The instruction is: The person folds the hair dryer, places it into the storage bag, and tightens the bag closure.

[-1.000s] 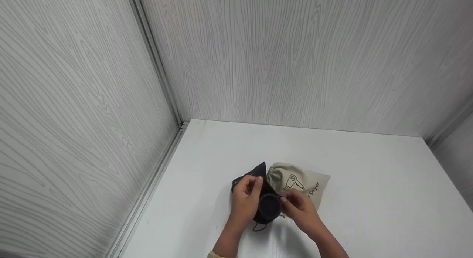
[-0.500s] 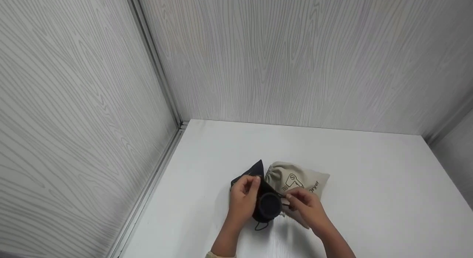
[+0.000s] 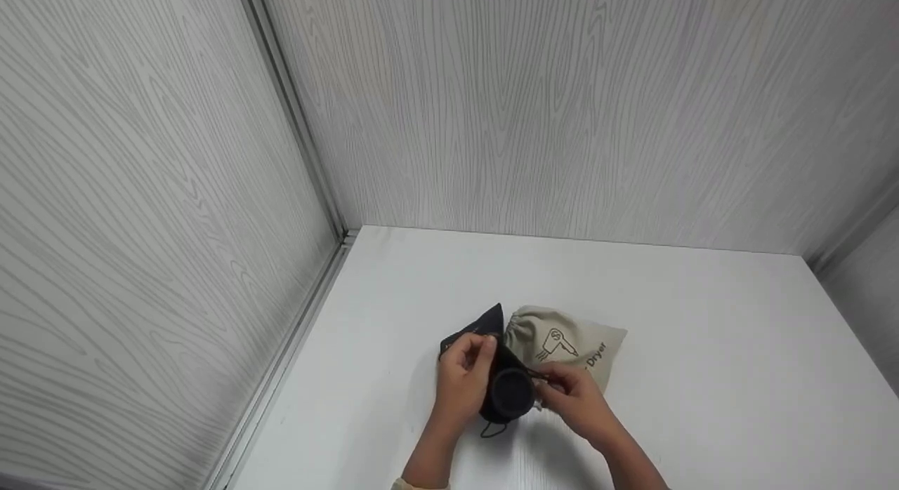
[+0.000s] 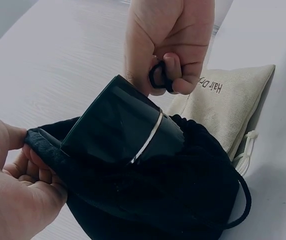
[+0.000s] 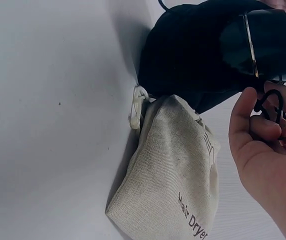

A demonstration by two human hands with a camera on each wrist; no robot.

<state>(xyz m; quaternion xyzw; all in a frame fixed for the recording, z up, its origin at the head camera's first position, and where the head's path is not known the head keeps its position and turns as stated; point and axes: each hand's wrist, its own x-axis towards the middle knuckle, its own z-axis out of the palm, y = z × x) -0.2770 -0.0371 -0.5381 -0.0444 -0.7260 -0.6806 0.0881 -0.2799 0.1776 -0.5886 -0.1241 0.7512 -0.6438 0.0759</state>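
In the left wrist view, a black drawstring bag (image 4: 173,195) partly covers a glossy dark cylinder (image 4: 115,120) with a thin gold band. The cylinder's round end sticks out of the bag's mouth. My left hand (image 3: 460,388) pinches the fabric rim of that mouth. Beside the cylinder, my right hand (image 3: 577,404) holds the bag's black cord (image 5: 257,106) between curled fingers, a loop of it showing. A beige drawstring pouch (image 5: 170,165) printed "Hair Dryer" lies right beside the black bag. The rest of the cylinder is hidden inside the bag.
Both bags lie on a white tabletop (image 3: 702,335). Behind it rises a grey wood-grain panel (image 3: 562,125), with a similar panel (image 3: 140,195) on the left. A white cord (image 5: 137,107) trails from the beige pouch.
My right hand pulled out to the right with the black cord, then came back left close to the cylinder. My left hand has stayed nearly still on the bag's rim.
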